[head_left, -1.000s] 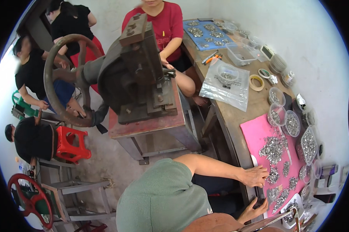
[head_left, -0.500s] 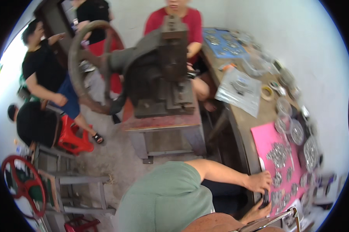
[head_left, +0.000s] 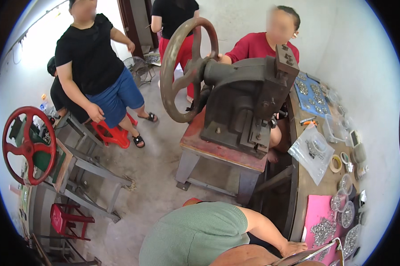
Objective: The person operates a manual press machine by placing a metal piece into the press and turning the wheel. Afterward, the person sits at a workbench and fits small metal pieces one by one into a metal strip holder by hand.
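My left arm, in a green short sleeve, reaches across the lower middle to the worktable at the right. At the table edge lies my left hand (head_left: 292, 248), beside a pink sheet (head_left: 317, 205). A glasses frame crosses in front of its fingers, so I cannot make out whether they hold anything. Small shiny metal parts (head_left: 323, 231) are heaped on the sheet close to that hand. Clear round tubs (head_left: 347, 214) of similar parts stand along the sheet's far side. My right hand is out of view.
A heavy dark hand press (head_left: 240, 106) stands on a red-topped stand ahead; a person in red has a hand near its wheel. A clear bag (head_left: 313, 150), tape roll (head_left: 335, 163) and blue sheet (head_left: 313, 95) lie on the table. People in black, a red-wheeled press (head_left: 29, 148) and stools are left.
The view has swung left and up, so the press and table sit further right and lower. Both my hands showed at a small dark object before; now only the left one shows.
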The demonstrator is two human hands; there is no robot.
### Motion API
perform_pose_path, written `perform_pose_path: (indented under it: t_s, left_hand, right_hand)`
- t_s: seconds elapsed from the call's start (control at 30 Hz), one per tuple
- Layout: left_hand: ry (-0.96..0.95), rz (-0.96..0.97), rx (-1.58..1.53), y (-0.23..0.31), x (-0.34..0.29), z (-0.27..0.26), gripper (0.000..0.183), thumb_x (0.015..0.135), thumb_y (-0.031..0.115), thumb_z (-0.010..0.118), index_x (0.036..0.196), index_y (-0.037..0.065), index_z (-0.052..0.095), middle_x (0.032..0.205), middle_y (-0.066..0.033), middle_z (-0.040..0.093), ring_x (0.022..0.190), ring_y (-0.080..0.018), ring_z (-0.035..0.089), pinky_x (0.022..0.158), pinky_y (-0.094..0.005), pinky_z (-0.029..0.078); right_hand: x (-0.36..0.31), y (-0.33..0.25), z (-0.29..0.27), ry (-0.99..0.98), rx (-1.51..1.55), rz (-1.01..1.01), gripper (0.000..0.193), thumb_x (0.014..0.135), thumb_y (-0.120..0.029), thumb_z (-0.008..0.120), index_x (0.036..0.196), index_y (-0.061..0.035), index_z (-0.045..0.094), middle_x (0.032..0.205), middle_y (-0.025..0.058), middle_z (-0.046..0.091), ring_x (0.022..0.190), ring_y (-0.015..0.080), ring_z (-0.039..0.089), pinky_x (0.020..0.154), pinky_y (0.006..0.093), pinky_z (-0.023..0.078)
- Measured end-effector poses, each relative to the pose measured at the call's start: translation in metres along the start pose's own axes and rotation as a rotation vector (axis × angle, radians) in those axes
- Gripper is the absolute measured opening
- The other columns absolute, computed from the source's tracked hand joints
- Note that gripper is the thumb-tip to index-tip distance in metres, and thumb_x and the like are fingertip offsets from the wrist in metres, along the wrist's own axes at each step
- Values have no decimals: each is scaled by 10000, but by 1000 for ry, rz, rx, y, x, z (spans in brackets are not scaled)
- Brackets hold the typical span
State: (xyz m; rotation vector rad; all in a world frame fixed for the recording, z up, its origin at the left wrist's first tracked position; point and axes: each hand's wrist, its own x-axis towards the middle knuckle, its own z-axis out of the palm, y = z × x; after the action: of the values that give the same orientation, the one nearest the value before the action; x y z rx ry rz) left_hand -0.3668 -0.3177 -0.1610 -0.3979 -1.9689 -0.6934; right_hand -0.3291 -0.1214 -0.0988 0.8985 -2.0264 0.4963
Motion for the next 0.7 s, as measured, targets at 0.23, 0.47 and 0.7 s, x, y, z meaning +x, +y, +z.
perform_pose_path:
  t_s: [0.23,0.47,0.7]
  left_hand:
    - [-119,-67,-187,28,17,-45,317,717,426,734,885,159,705,898,-61,540,925,-277,515,877,-438,354]
    - [-130,-96,-151,35,20,-56,285,646,329,806,907,220,767,916,-32,544,946,-254,513,883,-424,350]
    - [-287,-163,-193,56,13,-50,306,729,329,775,1001,193,741,967,-51,534,1024,-272,506,1011,-539,317]
  right_hand:
    - [0,-4,6,160,82,-59,601,957,-514,635,1147,56,627,1038,248,636,925,440,613,808,518,496]
    - [7,-9,7,318,164,-126,588,965,-495,633,1163,58,626,1048,249,640,926,437,617,808,513,501]
    - [9,-25,-23,-23,-121,133,479,973,-393,648,1103,67,631,988,254,630,882,443,604,791,523,490]
